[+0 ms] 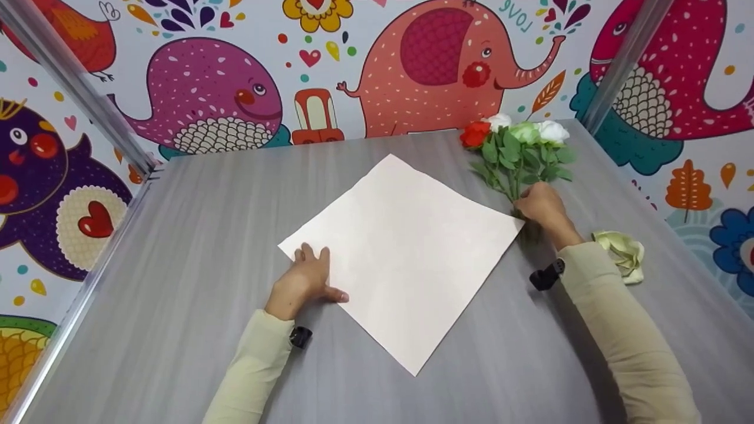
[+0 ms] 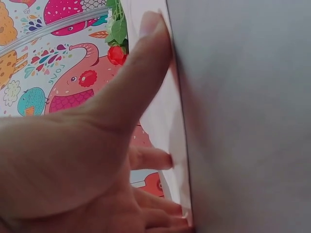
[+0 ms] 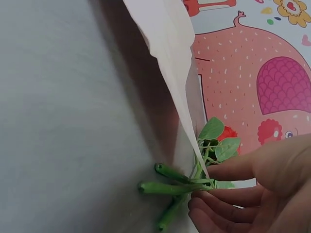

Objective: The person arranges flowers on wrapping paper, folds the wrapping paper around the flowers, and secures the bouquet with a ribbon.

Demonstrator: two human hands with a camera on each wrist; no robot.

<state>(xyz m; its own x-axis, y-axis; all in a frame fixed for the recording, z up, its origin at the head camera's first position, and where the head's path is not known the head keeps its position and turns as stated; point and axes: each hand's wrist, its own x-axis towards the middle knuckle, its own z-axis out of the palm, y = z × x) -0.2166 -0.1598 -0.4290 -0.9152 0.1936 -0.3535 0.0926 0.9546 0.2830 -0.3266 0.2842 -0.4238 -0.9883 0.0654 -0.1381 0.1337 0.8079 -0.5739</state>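
I see the bouquet (image 1: 517,152) lying near the desk's far right corner, its long axis running from the far edge toward me: the red and white blooms point at the far wall, the cut stems (image 3: 171,188) point back toward the near edge. My right hand (image 1: 541,207) is on those stem ends just beside the right corner of the paper (image 1: 400,253); the wrist view shows its fingers (image 3: 214,204) curled about the green stalks, closed round them. The paper lies flat in the desk's middle, turned like a diamond, one corner toward the far wall and one toward me. My left hand (image 1: 304,281) lies on the paper's left corner, fingers straight and spread, thumb out, pressing the sheet down and gripping nothing. A pale green crumpled wad (image 1: 621,254) sits by the right edge of the desk (image 1: 177,282), just beside my right sleeve.
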